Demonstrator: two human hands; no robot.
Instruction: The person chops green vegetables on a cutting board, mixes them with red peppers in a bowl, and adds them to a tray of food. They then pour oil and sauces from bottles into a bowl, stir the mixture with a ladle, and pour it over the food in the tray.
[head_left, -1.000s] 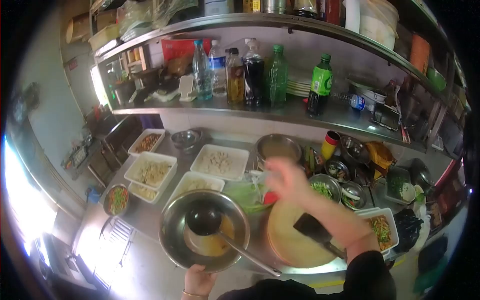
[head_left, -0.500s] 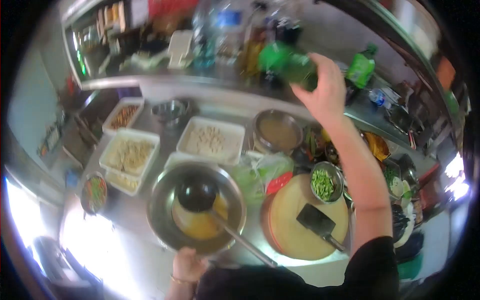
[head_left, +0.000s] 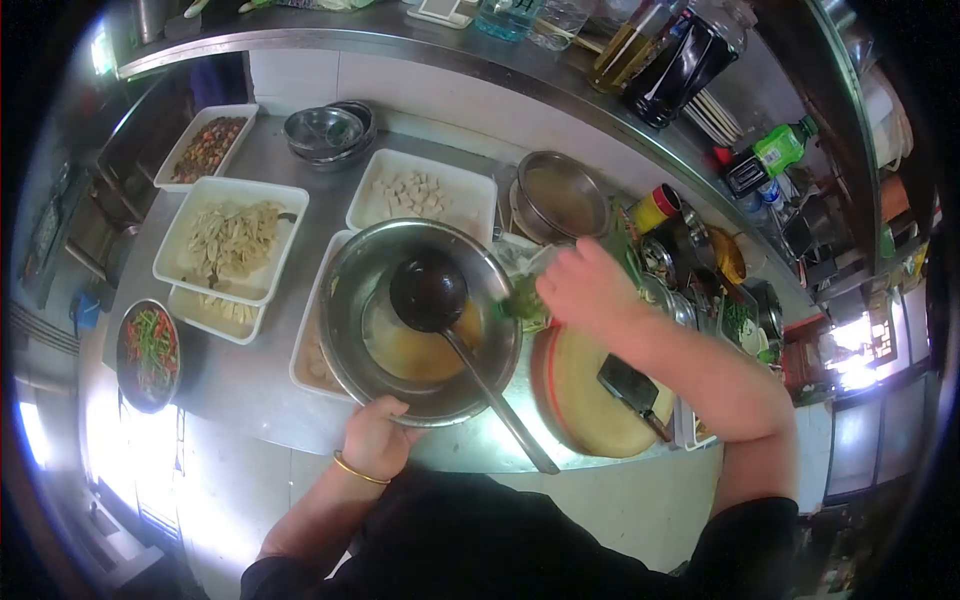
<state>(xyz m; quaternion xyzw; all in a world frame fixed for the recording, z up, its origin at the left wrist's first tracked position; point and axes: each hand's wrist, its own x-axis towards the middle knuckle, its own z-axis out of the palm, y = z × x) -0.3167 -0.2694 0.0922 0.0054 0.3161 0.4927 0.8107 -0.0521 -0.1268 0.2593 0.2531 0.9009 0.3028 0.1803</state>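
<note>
My left hand (head_left: 378,438) grips the near rim of a large steel bowl (head_left: 340,345), with its thumb over the edge. Inside the bowl is yellowish liquid (head_left: 400,355). A ladle (head_left: 430,290) rests there too, its long handle leaning over the near right rim. My right hand (head_left: 590,288) is closed around a green bottle (head_left: 520,300), tilted toward the bowl's right rim and mostly covered by the fingers. Below my right forearm, a cleaver (head_left: 627,380) lies on a round chopping board (head_left: 575,405).
White trays hold sliced pale food (head_left: 235,240), diced white pieces (head_left: 415,192) and brown bits (head_left: 210,145). A dish of red and green strips (head_left: 150,345) sits left. Behind stand steel bowls (head_left: 325,135) and a pot (head_left: 562,195). A shelf (head_left: 400,45) with bottles overhangs the back.
My right hand has brought the green bottle down from the shelf to the steel bowl's right rim. My left hand stays at the bowl's near rim. The view has tilted downward.
</note>
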